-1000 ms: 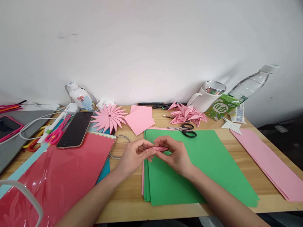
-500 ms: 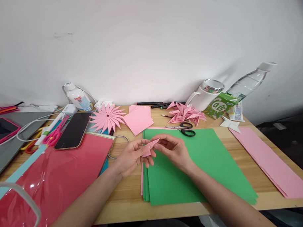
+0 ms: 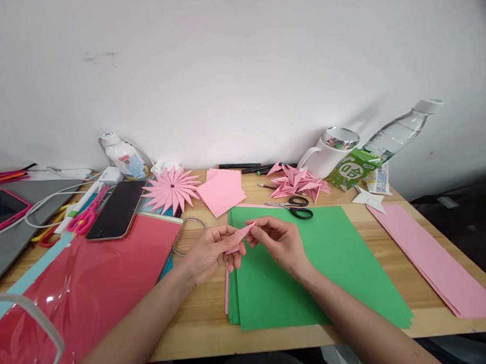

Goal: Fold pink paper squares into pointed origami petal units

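Observation:
A small folded pink paper piece (image 3: 240, 237) is held between both hands above the near-left corner of a stack of green paper sheets (image 3: 333, 258). My left hand (image 3: 209, 252) pinches its lower end, fingers curled. My right hand (image 3: 279, 242) pinches its pointed upper end with thumb and forefinger. Both hands hover just over the wooden table (image 3: 200, 321).
Behind lie black scissors (image 3: 297, 207), a pile of folded pink pieces (image 3: 296, 183), a pink paper flower (image 3: 172, 188), pink squares (image 3: 223, 192). A white mug (image 3: 329, 150), water bottle (image 3: 400, 131) and green carton (image 3: 352, 170) stand back right. Pink strips (image 3: 433, 260) right; phone (image 3: 116, 210), red sheet (image 3: 87, 283) left.
The pink piece went from lying flat between the fingertips to tilted, point up and to the right. Both hands drew slightly nearer to me; the view shifted a little.

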A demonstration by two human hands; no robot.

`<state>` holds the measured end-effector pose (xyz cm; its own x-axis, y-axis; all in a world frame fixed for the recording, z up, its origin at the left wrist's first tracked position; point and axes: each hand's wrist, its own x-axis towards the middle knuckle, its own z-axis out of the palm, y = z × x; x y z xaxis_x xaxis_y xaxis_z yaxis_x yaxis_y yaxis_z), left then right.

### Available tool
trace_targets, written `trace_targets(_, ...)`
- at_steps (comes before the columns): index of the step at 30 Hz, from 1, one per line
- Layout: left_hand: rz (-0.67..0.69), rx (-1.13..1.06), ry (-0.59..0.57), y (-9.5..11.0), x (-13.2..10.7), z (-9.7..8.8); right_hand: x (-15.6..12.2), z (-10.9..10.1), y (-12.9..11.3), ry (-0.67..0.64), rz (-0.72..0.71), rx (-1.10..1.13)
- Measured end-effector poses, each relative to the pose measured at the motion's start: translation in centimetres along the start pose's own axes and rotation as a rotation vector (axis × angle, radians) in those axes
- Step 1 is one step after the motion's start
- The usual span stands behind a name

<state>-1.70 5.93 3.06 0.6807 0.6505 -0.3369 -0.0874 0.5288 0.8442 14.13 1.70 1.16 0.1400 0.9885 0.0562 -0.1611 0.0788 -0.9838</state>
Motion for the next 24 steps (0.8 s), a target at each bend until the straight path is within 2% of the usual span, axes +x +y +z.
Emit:
trace_targets(7,-0.01,0.01,0.04,0.0,0.13,0.16,0.17,-0.13,-0.34,0.009,0.012,0.005)
trace_targets(15,-0.013,0.026,0.025,-0.15,0.16,0.07,-0.01,0.17,-0.24,0.054,0.01,-0.002)
trace_targets(21,-0.001,0.029,0.016,-0.08,0.08,0.27,0.13,0.04,-0.51,0.014,0.048,0.065)
trace_targets(24,0.01,0.05,0.016,-0.04,0.05,0.42,0.06,0.04,-0.69,0.061,0.025,0.066)
